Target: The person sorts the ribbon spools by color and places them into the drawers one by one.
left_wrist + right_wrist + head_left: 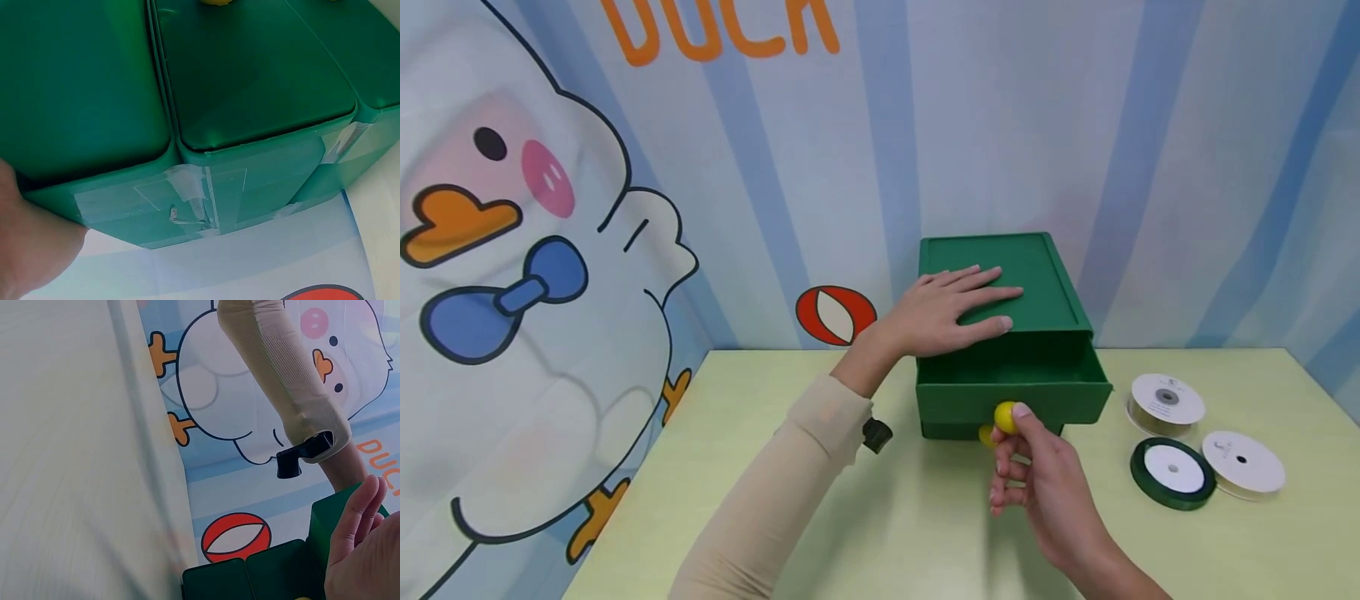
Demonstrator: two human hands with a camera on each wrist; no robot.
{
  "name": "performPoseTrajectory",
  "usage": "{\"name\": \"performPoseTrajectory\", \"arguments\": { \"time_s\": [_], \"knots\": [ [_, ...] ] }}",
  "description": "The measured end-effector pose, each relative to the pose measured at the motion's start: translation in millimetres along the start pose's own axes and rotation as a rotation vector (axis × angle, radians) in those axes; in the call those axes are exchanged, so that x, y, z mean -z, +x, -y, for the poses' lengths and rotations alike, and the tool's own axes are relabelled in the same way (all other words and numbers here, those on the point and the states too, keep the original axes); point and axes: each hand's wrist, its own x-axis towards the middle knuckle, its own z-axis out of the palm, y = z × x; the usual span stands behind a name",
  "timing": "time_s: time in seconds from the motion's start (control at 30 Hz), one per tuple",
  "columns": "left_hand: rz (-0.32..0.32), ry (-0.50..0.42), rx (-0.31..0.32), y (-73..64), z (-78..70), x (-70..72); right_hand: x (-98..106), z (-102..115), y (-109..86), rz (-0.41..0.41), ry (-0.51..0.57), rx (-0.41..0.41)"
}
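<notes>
A green drawer box stands against the backdrop, with one drawer pulled out toward me. My left hand rests on top of the box, palm down, fingers spread and straight. In the head view my right hand pinches the round yellow knob on the drawer front between thumb and index finger; its other fingers are loosely bent. A second yellow knob shows just below. The bare green inside of the drawer is partly visible. In the left wrist view, clear tape runs along the box's side.
To the right of the box lie a tall white ribbon spool, a green ribbon spool and a flat white spool. A printed cloth backdrop rises behind the pale yellow table.
</notes>
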Motion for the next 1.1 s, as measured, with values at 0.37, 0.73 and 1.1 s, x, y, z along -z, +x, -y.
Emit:
{"name": "performPoseTrajectory", "arguments": {
  "time_s": [0.37,0.73,1.1],
  "knots": [
    [0.002,-0.003,-0.006,-3.5,2.5,0.1,-5,-2,-7.4,0.001,0.033,0.008],
    [0.0,0.001,0.001,-6.7,4.1,3.2,-6,-3,-12.4,-0.012,0.016,-0.012],
    [0.002,-0.004,-0.015,-3.0,0.2,1.6,-4,-5,-18.5,-0.031,0.029,-0.033]
  ]
}}
